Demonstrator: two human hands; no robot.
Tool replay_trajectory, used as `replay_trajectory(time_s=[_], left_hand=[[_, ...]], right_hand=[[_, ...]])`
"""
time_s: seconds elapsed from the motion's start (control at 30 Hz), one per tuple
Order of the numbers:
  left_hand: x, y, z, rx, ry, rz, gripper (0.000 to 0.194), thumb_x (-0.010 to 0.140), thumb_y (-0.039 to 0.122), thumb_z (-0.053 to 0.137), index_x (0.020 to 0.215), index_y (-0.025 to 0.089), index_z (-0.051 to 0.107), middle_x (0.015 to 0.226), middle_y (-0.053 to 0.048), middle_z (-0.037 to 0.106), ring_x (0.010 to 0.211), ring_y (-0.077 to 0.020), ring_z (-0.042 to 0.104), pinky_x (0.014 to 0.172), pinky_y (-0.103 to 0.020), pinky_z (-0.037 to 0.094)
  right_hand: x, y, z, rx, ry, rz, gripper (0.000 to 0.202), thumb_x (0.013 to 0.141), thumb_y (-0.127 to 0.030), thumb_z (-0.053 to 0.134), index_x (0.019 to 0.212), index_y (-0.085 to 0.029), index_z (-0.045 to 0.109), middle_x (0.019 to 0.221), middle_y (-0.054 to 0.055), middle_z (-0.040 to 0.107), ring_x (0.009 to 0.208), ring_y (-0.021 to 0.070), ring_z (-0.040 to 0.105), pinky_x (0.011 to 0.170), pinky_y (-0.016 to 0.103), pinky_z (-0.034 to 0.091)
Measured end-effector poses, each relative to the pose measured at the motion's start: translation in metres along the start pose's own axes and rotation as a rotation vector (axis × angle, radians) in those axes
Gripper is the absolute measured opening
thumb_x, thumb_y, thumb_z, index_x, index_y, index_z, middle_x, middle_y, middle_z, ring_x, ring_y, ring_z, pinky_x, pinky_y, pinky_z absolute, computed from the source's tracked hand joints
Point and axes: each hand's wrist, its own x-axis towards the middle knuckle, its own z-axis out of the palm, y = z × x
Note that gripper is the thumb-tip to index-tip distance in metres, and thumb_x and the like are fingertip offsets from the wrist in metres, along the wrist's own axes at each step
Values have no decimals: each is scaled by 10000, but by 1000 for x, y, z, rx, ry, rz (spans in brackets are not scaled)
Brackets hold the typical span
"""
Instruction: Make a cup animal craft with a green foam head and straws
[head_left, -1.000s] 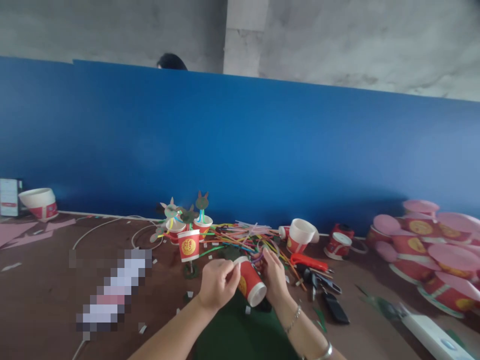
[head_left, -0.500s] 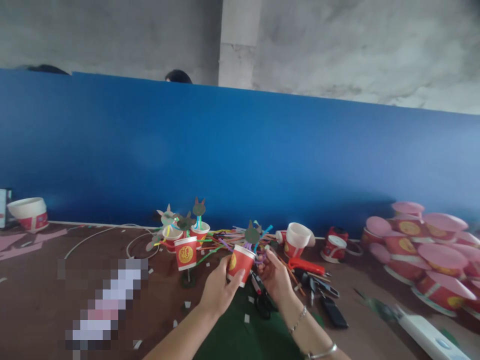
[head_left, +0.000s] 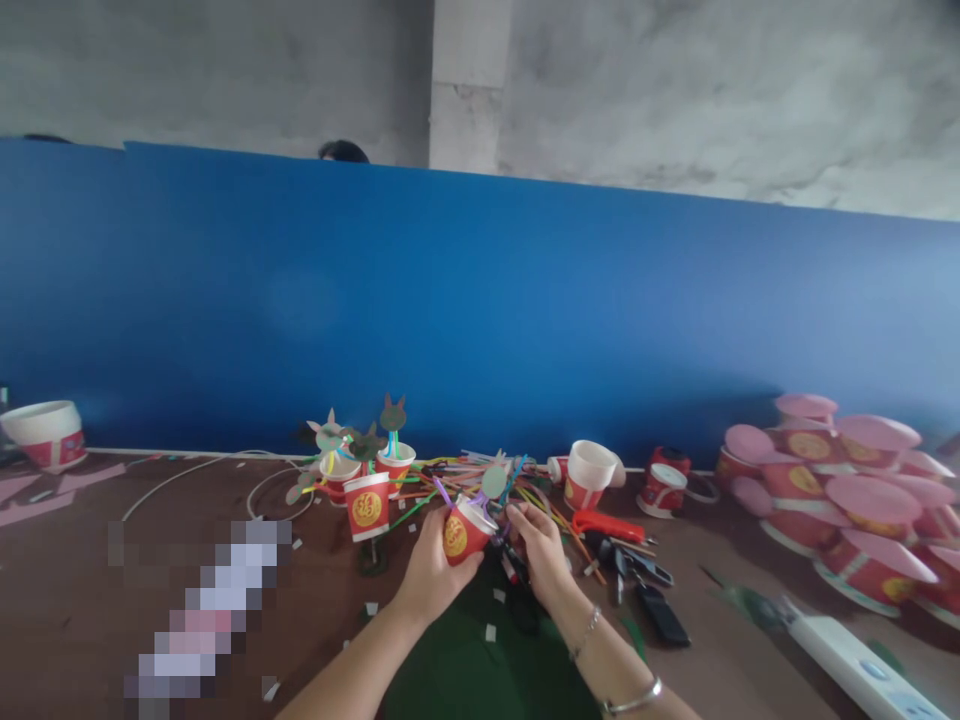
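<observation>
My left hand (head_left: 433, 572) is wrapped around a red paper cup (head_left: 463, 532) with a gold character and white rim, tilted to the right. From the cup rise purple strips (head_left: 442, 492) and a pale round cutout with pointed ears (head_left: 494, 483). Close by the rim on the right, my right hand (head_left: 541, 548) is closed in a pinch beside a blue strip (head_left: 516, 470). What its fingertips hold is too small to make out. Left of these stand similar red cups (head_left: 368, 508) with animal-head cutouts (head_left: 393, 413).
Loose coloured strips (head_left: 480, 463) lie behind the hands. Stacked white-and-red cups (head_left: 589, 475), a red-handled tool (head_left: 611, 526) and keys with a black fob (head_left: 663, 614) are to the right. Farther right are piled cups with pink discs (head_left: 874, 497) and a white power strip (head_left: 855, 660). A blue partition (head_left: 480, 310) runs behind.
The cup in my left hand has tilted further right, and its cutout has turned from a dark face to a pale one. My right hand has moved slightly left, its fingers still pinched near the rim.
</observation>
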Motion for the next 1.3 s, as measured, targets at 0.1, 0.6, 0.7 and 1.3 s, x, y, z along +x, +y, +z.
replay_trajectory(time_s=[0.1,0.6,0.7,1.3], left_hand=[[-1,2,-1,9,-12,-10,528,680,218,670,1158,156,456,1131,-113,585,1079,-259,554,943,-415,412],[1,10,-3,-137,-30,-118,493,729,266,644,1160,177,422,1123,-100,615,1028,-237,594,919,-400,435],[0,10,-2,-110,-34,-115,498,715,264,654,1153,174,436,1118,-102,617,1034,-249,591,921,-412,429],[-1,8,-2,-73,-21,-123,526,700,254,668,1158,164,426,1110,-98,616,1026,-238,591,920,-390,426]], right_hand=[[0,1,2,-101,26,-69,369,617,-474,733,574,-158,548,422,-76,425,380,51,312,381,190,212],[-2,2,6,-49,89,-120,380,613,-387,750,900,-142,703,625,-10,624,472,83,451,422,195,324],[-3,-1,6,-28,101,-105,415,614,-376,747,959,-152,689,631,-14,624,471,83,449,424,197,326],[-7,-5,9,-248,134,-174,378,631,-472,694,497,-176,501,435,-54,428,432,87,351,418,218,262]])
